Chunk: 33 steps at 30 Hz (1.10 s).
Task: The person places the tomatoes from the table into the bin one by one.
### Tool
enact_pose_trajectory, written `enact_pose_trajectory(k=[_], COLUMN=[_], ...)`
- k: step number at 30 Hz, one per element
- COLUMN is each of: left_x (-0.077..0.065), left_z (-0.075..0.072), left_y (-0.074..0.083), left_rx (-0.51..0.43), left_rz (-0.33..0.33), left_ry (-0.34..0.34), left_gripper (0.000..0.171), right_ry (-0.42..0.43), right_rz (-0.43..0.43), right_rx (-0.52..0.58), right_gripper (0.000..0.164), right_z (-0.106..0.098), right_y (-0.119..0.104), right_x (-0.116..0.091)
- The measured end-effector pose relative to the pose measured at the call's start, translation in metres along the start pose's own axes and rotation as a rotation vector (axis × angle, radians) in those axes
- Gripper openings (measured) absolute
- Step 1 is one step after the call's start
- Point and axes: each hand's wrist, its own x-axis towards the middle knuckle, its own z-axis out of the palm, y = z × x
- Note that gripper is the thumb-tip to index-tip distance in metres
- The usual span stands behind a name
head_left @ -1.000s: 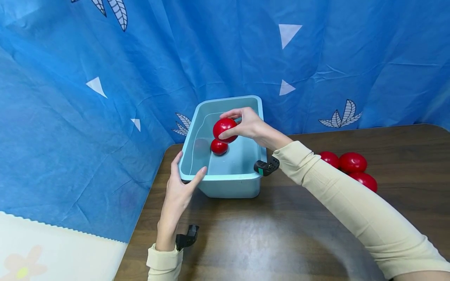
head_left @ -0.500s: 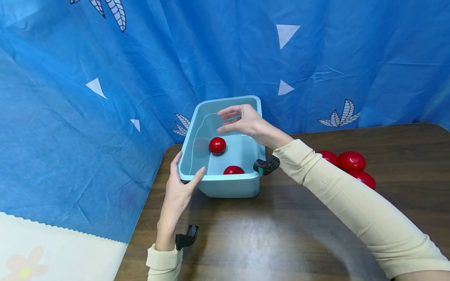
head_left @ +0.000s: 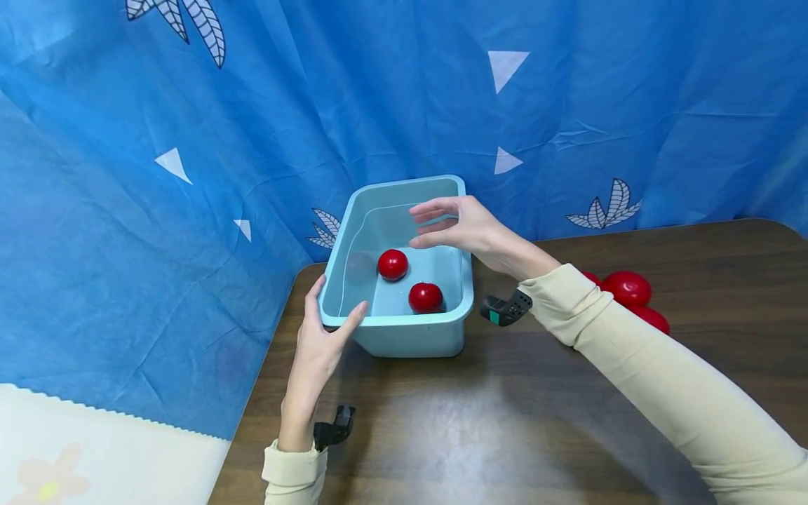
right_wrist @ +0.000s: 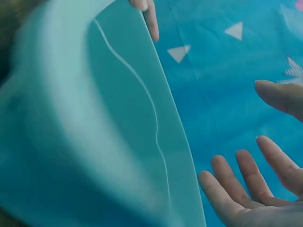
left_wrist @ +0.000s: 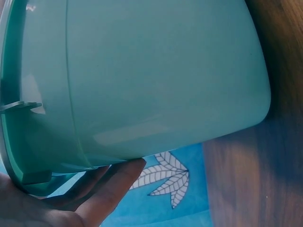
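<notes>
A light-blue plastic bin stands on the table against the curtain. Inside it lie two glossy red round fruits, tomato-like in shape: one towards the middle, the other by the near wall. My left hand holds the bin's near left corner, thumb over the rim and fingers along the outside; the left wrist view shows fingers against the wall. Above the bin's right side, my right hand is in the air with fingers apart, holding nothing. The right wrist view also shows its spread fingers.
Several more red fruits sit close together on the table's right, partly hidden by the right sleeve. Behind the brown wooden table hangs a blue patterned curtain. A black wrist camera hangs under the right wrist.
The right hand has let go of a red fruit, which dropped into the bin and rolled near the front wall. That hand then moved slightly right. The left hand stays on the bin.
</notes>
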Motion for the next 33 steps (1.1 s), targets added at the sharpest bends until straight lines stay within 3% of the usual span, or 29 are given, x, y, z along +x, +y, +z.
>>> enact_pose_trajectory(k=[5,10,14,18,21,25,33], left_x=[0.000,0.002,0.002,0.002,0.001,0.001,0.002], left_z=[-0.001,-0.002,-0.001,0.000,-0.001,-0.001,0.000], left_y=[-0.001,-0.002,-0.003,-0.003,-0.003,-0.004,-0.004], left_rx=[-0.011,-0.008,-0.002,0.004,0.012,0.012,0.019], left_rz=[0.004,0.004,0.008,0.009,0.004,0.008,0.011], left_ry=[-0.004,-0.003,-0.007,-0.004,-0.003,-0.006,-0.003], left_gripper=[0.097,0.097,0.096,0.096,0.095,0.095,0.095], right_ry=[0.064,0.169,0.240,0.280,0.306,0.361,0.419], right_rz=[0.015,0.091,0.149,0.141,0.126,0.127,0.153], right_rx=[-0.009,-0.031,-0.099,-0.093,-0.096,-0.199,-0.365], right_gripper=[0.057,0.061,0.063,0.049,0.048,0.052,0.060], right_z=[-0.039,-0.086,-0.124,-0.149,-0.158,-0.156,-0.144], right_y=[0.023,0.053,0.085,0.125,0.152,0.178,0.203], right_x=[-0.022,-0.052,-0.086,-0.130,-0.164,-0.198,-0.221])
